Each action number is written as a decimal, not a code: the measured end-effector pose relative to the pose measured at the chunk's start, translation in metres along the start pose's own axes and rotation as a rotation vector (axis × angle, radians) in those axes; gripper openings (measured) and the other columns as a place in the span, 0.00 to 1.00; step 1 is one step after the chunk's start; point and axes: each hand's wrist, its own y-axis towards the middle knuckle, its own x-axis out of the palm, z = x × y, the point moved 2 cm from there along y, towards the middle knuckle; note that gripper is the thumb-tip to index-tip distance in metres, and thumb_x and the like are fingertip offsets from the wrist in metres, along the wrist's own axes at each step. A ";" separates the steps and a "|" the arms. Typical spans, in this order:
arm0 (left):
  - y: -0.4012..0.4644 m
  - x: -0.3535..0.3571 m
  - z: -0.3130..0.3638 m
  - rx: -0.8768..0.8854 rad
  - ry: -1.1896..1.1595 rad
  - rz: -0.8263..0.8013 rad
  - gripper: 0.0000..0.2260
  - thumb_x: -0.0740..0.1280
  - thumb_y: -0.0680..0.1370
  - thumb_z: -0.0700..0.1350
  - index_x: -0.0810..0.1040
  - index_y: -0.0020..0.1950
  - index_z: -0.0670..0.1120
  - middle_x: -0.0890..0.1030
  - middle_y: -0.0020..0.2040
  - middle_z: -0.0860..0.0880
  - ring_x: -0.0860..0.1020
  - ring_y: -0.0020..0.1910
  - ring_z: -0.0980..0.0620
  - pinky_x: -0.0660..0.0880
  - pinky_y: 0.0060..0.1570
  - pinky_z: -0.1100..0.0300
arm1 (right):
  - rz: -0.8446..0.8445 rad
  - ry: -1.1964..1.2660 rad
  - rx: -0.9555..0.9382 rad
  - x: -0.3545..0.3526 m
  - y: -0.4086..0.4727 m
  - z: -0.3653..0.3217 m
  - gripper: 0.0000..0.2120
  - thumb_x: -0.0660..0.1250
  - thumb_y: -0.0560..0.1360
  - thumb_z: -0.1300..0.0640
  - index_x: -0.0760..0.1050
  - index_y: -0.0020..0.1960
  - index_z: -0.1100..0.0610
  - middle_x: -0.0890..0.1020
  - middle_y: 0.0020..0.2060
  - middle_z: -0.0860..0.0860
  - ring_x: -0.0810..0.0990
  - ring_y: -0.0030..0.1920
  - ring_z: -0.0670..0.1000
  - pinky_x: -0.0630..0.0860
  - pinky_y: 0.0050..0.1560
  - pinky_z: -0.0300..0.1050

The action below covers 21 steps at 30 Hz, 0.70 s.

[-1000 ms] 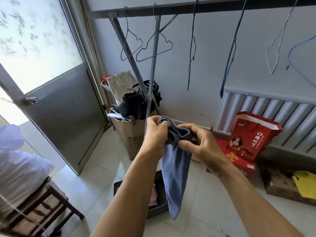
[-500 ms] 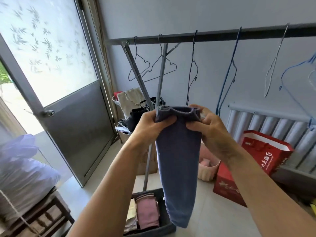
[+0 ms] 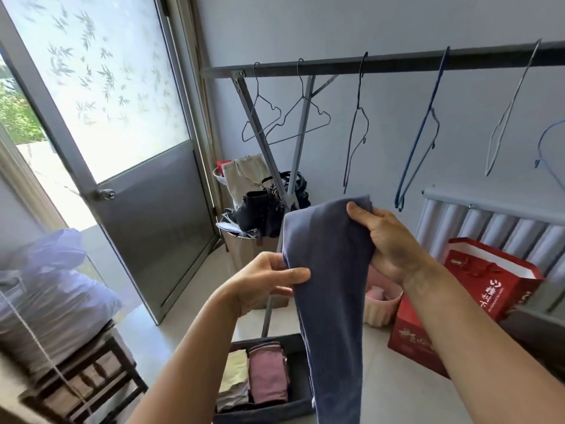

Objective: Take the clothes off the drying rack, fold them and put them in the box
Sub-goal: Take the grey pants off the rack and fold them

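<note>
1. Floor (image 3: 183,304): pale glossy tiles. Wall (image 3: 397,22) behind the rack is plain light grey.
2. Door (image 3: 146,215) at left stands open; upper pane frosted with a leaf pattern, lower panel grey metal, round knob (image 3: 105,194) on its edge.
3. Drying rack (image 3: 382,63): dark horizontal bar on crossed grey legs, carrying only bare wire hangers (image 3: 305,114).
4. Blue garment (image 3: 333,301) hangs in the air in front of the rack, folded lengthwise, its lower end in front of the box's right edge.
5. Right hand (image 3: 388,243) grips the garment's top corner, fingers curled round the cloth. Left hand (image 3: 266,280) pinches its left edge lower down, thumb in front.
6. Box (image 3: 269,408): dark, on the floor below the hands, holding folded cream and pink clothes (image 3: 269,374) side by side.
7. Ribbed radiator (image 3: 501,228) on the right wall; before it a red gift bag (image 3: 492,286) with white Chinese characters, not legible, and a pink basket (image 3: 382,307).
8. Cardboard box (image 3: 247,252) of dark bags in the corner by the door.
</note>
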 end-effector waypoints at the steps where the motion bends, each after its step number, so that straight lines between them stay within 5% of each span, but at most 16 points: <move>1: -0.003 -0.002 -0.002 0.019 -0.028 0.030 0.16 0.72 0.72 0.47 0.82 0.57 0.40 0.85 0.51 0.44 0.83 0.50 0.49 0.80 0.49 0.55 | -0.034 -0.009 0.041 -0.001 0.001 0.002 0.12 0.63 0.80 0.54 0.79 0.56 0.62 0.86 0.46 0.56 0.86 0.45 0.51 0.82 0.40 0.43; 5: -0.004 -0.004 0.009 0.096 -0.209 0.181 0.11 0.68 0.76 0.47 0.80 0.56 0.43 0.84 0.46 0.47 0.82 0.41 0.52 0.80 0.39 0.59 | -0.310 -0.298 0.218 -0.014 -0.004 0.034 0.29 0.75 0.67 0.42 0.76 0.64 0.55 0.83 0.58 0.54 0.81 0.60 0.55 0.76 0.61 0.57; 7: -0.003 -0.004 0.016 0.093 -0.227 0.260 0.10 0.65 0.80 0.46 0.80 0.54 0.41 0.84 0.44 0.45 0.82 0.39 0.53 0.79 0.37 0.60 | -0.337 -0.395 0.257 -0.015 -0.006 0.052 0.28 0.78 0.65 0.49 0.77 0.63 0.54 0.83 0.57 0.54 0.81 0.59 0.56 0.75 0.63 0.59; 10: -0.009 -0.006 0.017 0.084 -0.346 0.264 0.17 0.64 0.81 0.52 0.78 0.55 0.38 0.82 0.36 0.46 0.79 0.31 0.53 0.75 0.30 0.62 | -0.221 -0.267 0.133 -0.006 -0.002 0.056 0.15 0.72 0.71 0.58 0.81 0.57 0.60 0.85 0.52 0.57 0.82 0.54 0.56 0.77 0.60 0.54; 13: -0.016 -0.011 0.007 0.024 -0.076 0.166 0.26 0.72 0.73 0.59 0.79 0.59 0.39 0.85 0.49 0.45 0.83 0.46 0.49 0.77 0.44 0.58 | -0.141 -0.132 0.052 0.003 0.005 0.050 0.07 0.66 0.76 0.60 0.83 0.49 0.59 0.86 0.48 0.57 0.84 0.49 0.52 0.80 0.53 0.46; 15: -0.016 -0.014 0.000 -0.003 0.061 0.165 0.19 0.72 0.75 0.52 0.81 0.57 0.40 0.85 0.51 0.45 0.83 0.51 0.50 0.78 0.49 0.57 | -0.116 -0.118 0.049 0.006 0.009 0.048 0.09 0.66 0.77 0.57 0.83 0.47 0.59 0.86 0.47 0.56 0.85 0.48 0.51 0.81 0.49 0.43; 18: -0.012 -0.013 0.003 0.058 -0.078 0.326 0.10 0.68 0.79 0.45 0.81 0.56 0.42 0.86 0.47 0.47 0.83 0.45 0.52 0.79 0.41 0.59 | -0.171 -0.291 0.105 0.005 0.009 0.048 0.15 0.71 0.71 0.49 0.81 0.54 0.57 0.86 0.50 0.54 0.84 0.51 0.52 0.80 0.53 0.48; 21: -0.007 -0.010 0.007 0.116 -0.249 0.386 0.08 0.67 0.79 0.41 0.80 0.58 0.44 0.86 0.46 0.48 0.83 0.45 0.52 0.80 0.42 0.57 | -0.204 -0.545 0.141 0.003 0.008 0.053 0.13 0.75 0.71 0.57 0.81 0.55 0.57 0.87 0.46 0.51 0.85 0.48 0.51 0.80 0.50 0.47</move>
